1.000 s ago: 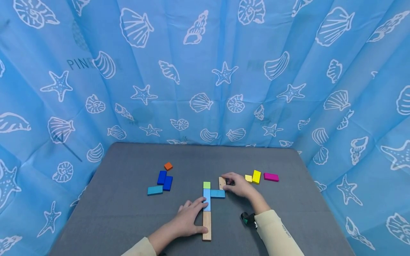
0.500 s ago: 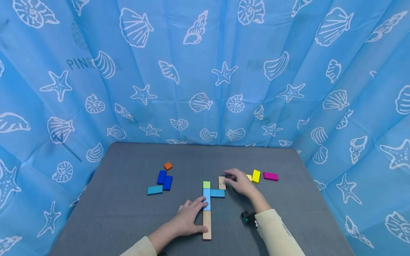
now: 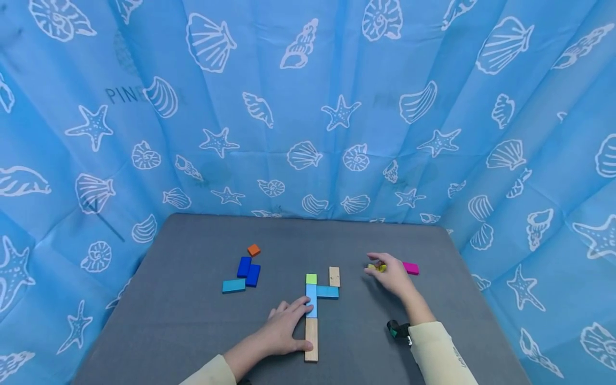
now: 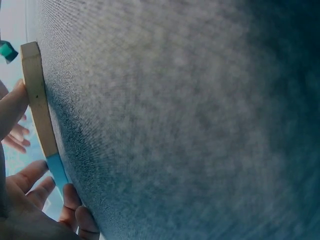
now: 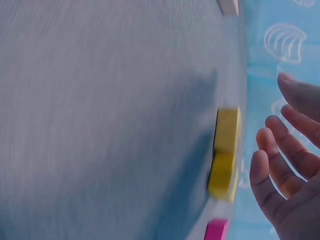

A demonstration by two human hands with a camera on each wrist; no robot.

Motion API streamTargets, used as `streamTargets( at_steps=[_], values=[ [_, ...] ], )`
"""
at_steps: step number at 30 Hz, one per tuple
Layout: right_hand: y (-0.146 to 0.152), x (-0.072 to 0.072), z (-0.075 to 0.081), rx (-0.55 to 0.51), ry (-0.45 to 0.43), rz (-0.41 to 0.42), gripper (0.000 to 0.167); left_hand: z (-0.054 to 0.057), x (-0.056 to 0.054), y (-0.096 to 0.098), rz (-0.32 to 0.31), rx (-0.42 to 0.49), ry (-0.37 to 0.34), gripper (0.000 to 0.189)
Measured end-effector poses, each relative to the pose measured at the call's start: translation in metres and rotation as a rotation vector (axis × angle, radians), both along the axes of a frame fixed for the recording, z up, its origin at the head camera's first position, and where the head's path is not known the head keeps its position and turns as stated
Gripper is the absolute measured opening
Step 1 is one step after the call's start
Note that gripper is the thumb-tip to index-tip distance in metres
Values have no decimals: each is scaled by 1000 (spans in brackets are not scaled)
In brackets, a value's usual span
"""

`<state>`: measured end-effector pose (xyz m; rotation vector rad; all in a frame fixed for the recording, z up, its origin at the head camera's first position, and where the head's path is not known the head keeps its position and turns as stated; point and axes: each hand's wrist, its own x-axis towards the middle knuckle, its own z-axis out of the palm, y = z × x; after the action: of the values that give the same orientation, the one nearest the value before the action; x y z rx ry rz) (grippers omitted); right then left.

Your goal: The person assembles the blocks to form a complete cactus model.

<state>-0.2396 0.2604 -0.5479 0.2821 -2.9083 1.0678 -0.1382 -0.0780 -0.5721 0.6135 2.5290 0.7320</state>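
A column of flat blocks lies on the table: a long wooden block (image 3: 312,330), a light blue block (image 3: 313,291) and a green one (image 3: 311,278). From the column's side a darker blue block (image 3: 328,292) juts right, with a small wooden block (image 3: 334,276) at its far end. My left hand (image 3: 283,331) rests its thumb on the long wooden block and its spread fingertips on the light blue one. My right hand (image 3: 397,279), fingers loosely bent and holding nothing, hovers over the pale yellow block (image 5: 227,129) and the bright yellow block (image 5: 222,175), partly hiding them in the head view.
Just right of the yellow blocks lies a magenta block (image 3: 411,268). Two dark blue blocks (image 3: 253,275), a teal block (image 3: 233,286) and an orange block (image 3: 253,249) lie at the left. Behind the grey table (image 3: 192,331) hangs a blue shell-print curtain (image 3: 308,96).
My right hand has let go of the small wooden block, which stays at the darker blue block's end, and has moved right over the yellow blocks. The left hand has stayed put.
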Motion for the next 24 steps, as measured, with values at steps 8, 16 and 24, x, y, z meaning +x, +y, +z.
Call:
streamTargets(
  at_steps=[8, 16, 24],
  values=[
    [30, -4, 0, 84, -31, -52, 60, 3, 2, 1, 6, 9, 8, 86],
    [36, -11, -5, 185, -148, -46, 69, 1, 2, 0, 3, -8, 4, 87],
    [34, -17, -3, 260, -168, -31, 65, 0, 0, 0, 8, 15, -8, 87]
  ],
)
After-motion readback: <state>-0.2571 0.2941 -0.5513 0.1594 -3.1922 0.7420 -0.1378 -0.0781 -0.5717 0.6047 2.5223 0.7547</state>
